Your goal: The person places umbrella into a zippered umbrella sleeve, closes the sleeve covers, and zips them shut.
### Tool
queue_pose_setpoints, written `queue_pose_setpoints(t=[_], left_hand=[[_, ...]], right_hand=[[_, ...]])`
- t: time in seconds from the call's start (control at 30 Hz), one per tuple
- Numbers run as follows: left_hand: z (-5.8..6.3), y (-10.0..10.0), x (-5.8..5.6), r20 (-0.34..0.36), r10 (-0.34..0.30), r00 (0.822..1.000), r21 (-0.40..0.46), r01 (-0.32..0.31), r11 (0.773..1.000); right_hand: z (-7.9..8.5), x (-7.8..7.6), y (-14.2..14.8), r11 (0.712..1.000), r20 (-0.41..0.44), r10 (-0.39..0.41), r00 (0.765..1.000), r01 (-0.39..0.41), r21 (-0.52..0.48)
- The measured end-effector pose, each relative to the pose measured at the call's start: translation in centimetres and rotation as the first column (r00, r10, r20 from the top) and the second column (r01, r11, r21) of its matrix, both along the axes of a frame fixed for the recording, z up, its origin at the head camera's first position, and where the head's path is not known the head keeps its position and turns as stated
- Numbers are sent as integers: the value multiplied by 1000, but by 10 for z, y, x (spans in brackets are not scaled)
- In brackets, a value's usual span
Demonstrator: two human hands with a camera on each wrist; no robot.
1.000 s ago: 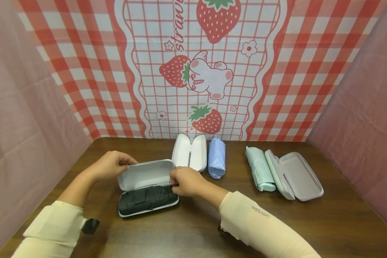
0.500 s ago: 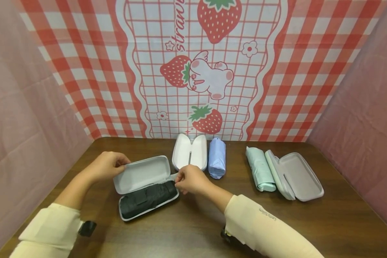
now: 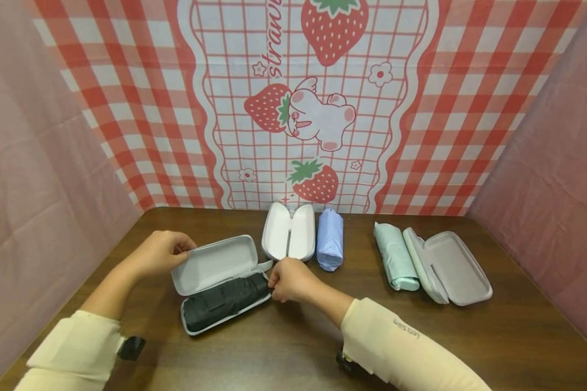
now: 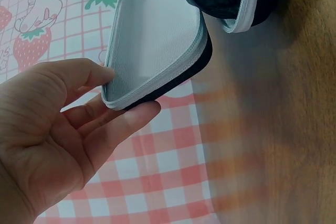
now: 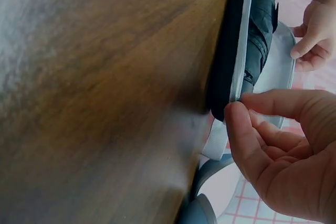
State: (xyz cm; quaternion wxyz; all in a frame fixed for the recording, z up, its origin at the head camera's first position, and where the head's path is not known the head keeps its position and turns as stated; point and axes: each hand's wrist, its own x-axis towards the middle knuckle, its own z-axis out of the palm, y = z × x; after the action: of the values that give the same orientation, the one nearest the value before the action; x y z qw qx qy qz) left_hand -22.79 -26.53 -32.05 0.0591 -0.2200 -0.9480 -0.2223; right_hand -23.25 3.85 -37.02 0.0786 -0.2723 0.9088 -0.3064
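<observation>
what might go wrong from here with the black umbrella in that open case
The black umbrella lies close to the pale rim of the case, so it might snag during closing. The strap by the right hand could get trapped too. The left hand pinches the lid near a corner, so it might slip.

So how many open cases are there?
3: the black case between the left hand and right hand, the white-lined case at the back, and the green case over on the right.
</observation>
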Motion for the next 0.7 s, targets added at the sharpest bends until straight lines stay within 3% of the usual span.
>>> queue_pose_setpoints(t=[0.13,0.3,0.5,0.7], left_hand=[[0,0,1,6,4,1000,5,-4,1000],[0,-1,1,13,0,1000,7,-1,1000],[0,0,0,22,3,1000,11,-4,1000],[1,-1,1,26,9,1000,0,-9,1000]], right_hand=[[-2,-2,0,999,-54,50,997,-50,10],[-6,-3,1,996,-215,90,972,-83,45],[-7,-1,-4,981,-393,178,902,-132,142],[-9,2,-9,960,-524,240,817,-118,255]])
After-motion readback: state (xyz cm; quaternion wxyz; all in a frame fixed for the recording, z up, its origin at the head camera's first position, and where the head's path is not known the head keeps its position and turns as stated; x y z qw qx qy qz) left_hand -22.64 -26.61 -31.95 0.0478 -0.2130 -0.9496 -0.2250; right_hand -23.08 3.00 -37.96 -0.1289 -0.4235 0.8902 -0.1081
